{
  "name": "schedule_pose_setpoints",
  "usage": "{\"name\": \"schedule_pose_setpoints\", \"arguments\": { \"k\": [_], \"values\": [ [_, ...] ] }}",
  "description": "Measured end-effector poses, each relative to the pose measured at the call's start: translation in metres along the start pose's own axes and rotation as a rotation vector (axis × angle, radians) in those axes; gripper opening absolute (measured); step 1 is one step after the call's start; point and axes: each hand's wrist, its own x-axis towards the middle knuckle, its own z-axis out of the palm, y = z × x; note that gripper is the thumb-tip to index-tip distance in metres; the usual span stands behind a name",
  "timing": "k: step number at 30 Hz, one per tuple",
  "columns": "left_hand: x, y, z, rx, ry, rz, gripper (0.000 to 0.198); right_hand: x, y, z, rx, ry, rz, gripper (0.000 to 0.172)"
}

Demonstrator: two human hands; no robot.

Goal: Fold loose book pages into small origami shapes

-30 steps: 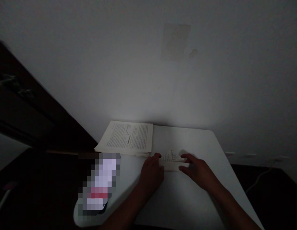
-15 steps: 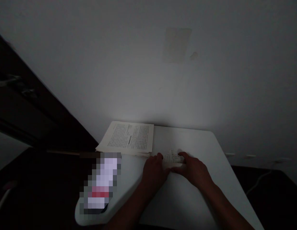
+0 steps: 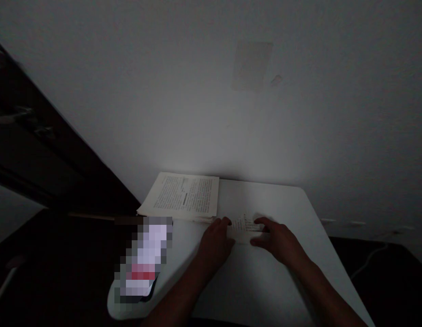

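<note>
A small folded piece of printed paper [image 3: 245, 225] lies between my hands on the white table, with rows of dark text on its upper part and a plain band along the near side. My left hand [image 3: 215, 238] is closed at its left end, fingers curled at the far corner and the thumb at the near corner. At the right end my right hand [image 3: 280, 238] holds the paper, index finger above and thumb below. Dim light hides the finer folds.
A stack of printed sheets [image 3: 185, 195] rests at the table's back left, against the wall. Nearer, a phone [image 3: 147, 259] with a blurred-out screen lies at the left edge of the white table [image 3: 261, 286]. A dark door [image 3: 61, 150] stands at left.
My thumbs have moved apart along the paper's near side, and both hands sit slightly farther apart. More of the plain near band shows.
</note>
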Motion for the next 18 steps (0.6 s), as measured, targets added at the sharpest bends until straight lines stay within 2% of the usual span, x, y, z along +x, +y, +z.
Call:
{"name": "schedule_pose_setpoints", "arguments": {
  "k": [8,18],
  "values": [
    [0.001,0.001,-0.004,0.010,-0.057,-0.032,0.040,-0.002,0.016,-0.001,0.084,0.022,0.007,0.047],
    [-0.003,-0.010,-0.014,0.078,-0.074,-0.078,0.037,-0.003,0.030,-0.012,0.127,0.018,0.033,0.038]
  ]
}}
